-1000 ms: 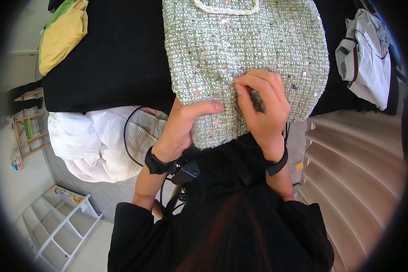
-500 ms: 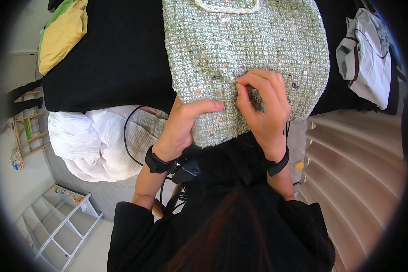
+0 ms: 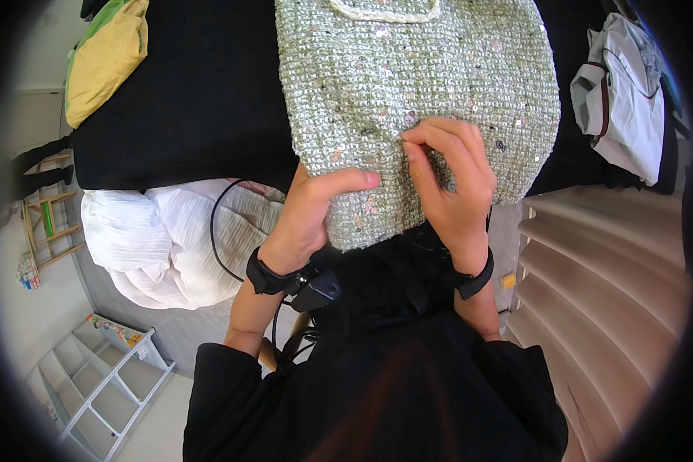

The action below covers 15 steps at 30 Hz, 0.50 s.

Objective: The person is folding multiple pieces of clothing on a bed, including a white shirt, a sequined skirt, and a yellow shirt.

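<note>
A pale green woven tweed cloth piece (image 3: 431, 77) with sequins and a white braided trim (image 3: 385, 17) at its far side lies at the front of the black-covered table. My left hand (image 3: 316, 202) grips its near left edge, thumb on top and the other fingers hidden beneath. With thumb and index finger pinched, my right hand (image 3: 454, 165) touches the middle of the cloth's near half. Whatever is between those fingertips is too small to make out. Both wrists wear black bands.
The black table cover (image 3: 200, 100) extends to both sides. Yellow-green cloth (image 3: 108, 65) lies far left, grey-white fabric (image 3: 627, 100) far right. White crinkled fabric (image 3: 185, 239) sits below the table's left edge, crossed by a black cable (image 3: 215, 223). A beige curtain (image 3: 593, 308) hangs right; a grey metal rack (image 3: 104, 385) stands lower left.
My right hand has shifted very slightly, its thumb drawing up closer to the index fingertip. My left hand and the cloth stay in place.
</note>
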Available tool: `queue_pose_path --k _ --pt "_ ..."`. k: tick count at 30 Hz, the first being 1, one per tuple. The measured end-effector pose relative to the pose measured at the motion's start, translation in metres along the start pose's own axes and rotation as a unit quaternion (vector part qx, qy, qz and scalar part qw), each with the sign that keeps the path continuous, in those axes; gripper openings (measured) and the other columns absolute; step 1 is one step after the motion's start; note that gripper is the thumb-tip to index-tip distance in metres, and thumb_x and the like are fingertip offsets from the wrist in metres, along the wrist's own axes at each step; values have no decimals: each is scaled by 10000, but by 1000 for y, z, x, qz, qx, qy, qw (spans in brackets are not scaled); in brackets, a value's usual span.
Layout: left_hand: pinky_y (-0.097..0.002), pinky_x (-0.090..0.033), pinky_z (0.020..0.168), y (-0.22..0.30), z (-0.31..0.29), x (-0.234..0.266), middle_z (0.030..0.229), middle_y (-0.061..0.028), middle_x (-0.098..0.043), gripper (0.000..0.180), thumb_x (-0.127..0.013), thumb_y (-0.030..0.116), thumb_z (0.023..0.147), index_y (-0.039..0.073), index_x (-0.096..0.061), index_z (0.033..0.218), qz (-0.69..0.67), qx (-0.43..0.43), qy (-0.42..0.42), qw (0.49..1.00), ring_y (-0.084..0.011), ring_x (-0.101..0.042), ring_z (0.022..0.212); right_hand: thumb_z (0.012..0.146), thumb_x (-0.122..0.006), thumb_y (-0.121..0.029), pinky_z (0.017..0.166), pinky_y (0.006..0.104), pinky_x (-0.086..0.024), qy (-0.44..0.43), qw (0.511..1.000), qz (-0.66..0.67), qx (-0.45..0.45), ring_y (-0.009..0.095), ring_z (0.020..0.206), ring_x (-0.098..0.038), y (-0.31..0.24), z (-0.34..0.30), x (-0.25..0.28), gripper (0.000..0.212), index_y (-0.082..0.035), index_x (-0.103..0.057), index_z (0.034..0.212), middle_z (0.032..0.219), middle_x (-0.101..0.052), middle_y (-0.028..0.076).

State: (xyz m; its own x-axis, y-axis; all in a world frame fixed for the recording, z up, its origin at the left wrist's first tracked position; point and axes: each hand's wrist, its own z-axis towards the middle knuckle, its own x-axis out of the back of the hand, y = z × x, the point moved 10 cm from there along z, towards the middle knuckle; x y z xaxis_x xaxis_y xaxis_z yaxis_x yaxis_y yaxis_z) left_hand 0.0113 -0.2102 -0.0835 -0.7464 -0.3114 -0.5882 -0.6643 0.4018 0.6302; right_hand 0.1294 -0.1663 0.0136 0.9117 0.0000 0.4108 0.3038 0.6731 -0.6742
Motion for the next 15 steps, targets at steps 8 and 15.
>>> queue_pose_path --k 8,15 --pt "-362 -521 797 1 1 2 990 -147 -634 393 -575 -26 708 -58 -554 1099 21 -17 11 1000 -239 -634 878 685 -656 79 639 317 -437 -8 1000 -6 3 247 743 -537 -1 2 0 205 -11 -606 862 846 -588 85" --pt "-327 -493 808 -1 0 2 1020 -108 -625 439 -601 -44 698 -25 -539 1133 4 1 6 1000 -196 -613 907 697 -635 106 664 289 -450 -16 999 -27 -14 214 760 -552 -1 1 -3 192 15 -602 863 851 -597 91"
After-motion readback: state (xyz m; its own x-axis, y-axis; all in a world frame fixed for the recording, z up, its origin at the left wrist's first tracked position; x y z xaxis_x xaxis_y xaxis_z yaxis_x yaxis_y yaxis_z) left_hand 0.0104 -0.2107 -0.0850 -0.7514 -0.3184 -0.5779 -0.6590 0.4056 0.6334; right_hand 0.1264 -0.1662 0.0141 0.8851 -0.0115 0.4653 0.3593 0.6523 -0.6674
